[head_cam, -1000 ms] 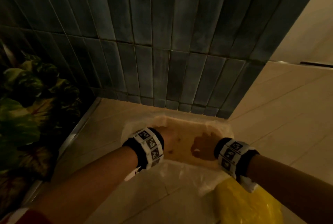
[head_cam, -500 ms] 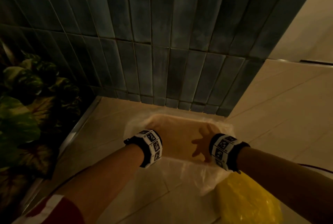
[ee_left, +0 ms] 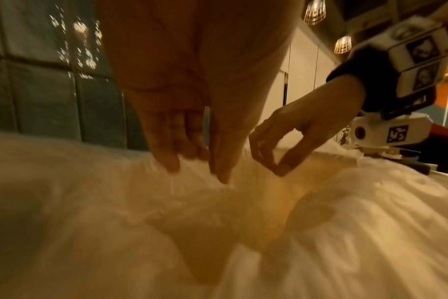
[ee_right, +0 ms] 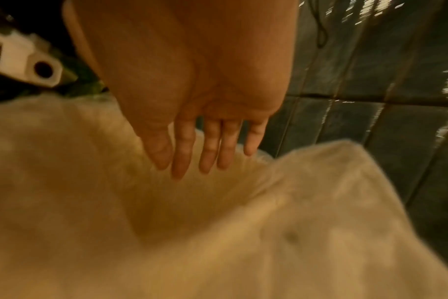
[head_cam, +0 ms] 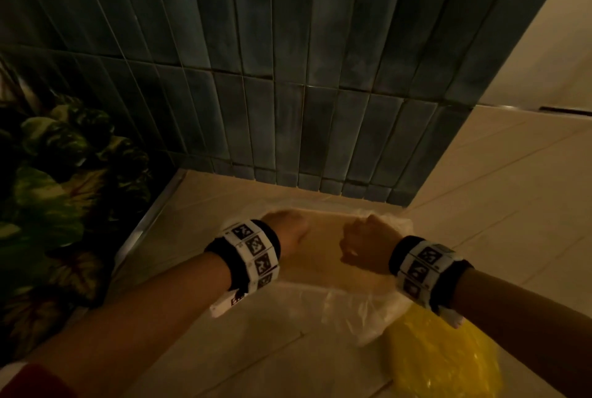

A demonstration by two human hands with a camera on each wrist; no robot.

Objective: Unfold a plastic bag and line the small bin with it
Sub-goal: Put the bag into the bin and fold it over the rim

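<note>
The small bin point(head_cam: 323, 266) stands on the floor against the tiled wall, its tan inside showing through the translucent white plastic bag point(head_cam: 352, 308) draped into it and over its rim. Both my hands are at the far side of the opening. My left hand point(head_cam: 288, 231) points its fingers down, and thumb and fingers point(ee_left: 197, 170) pinch a ridge of the bag film. My right hand point(head_cam: 362, 237) is a little to the right of it. In the left wrist view its thumb and forefinger point(ee_left: 274, 163) meet on the film. The right wrist view is blurred, with the right hand point(ee_right: 171, 168) over the bag point(ee_right: 218, 232).
A crumpled yellow plastic bag point(head_cam: 442, 356) lies on the floor at the bin's near right. Large-leaved plants point(head_cam: 64, 189) stand behind a metal floor strip point(head_cam: 150, 218) on the left. The dark tiled wall point(head_cam: 288, 93) is close behind the bin. Pale floor tiles extend to the right.
My right hand, spread flat down inside the bin half a second ago, has come up to the far rim. My left hand has moved from the near left rim to the far side.
</note>
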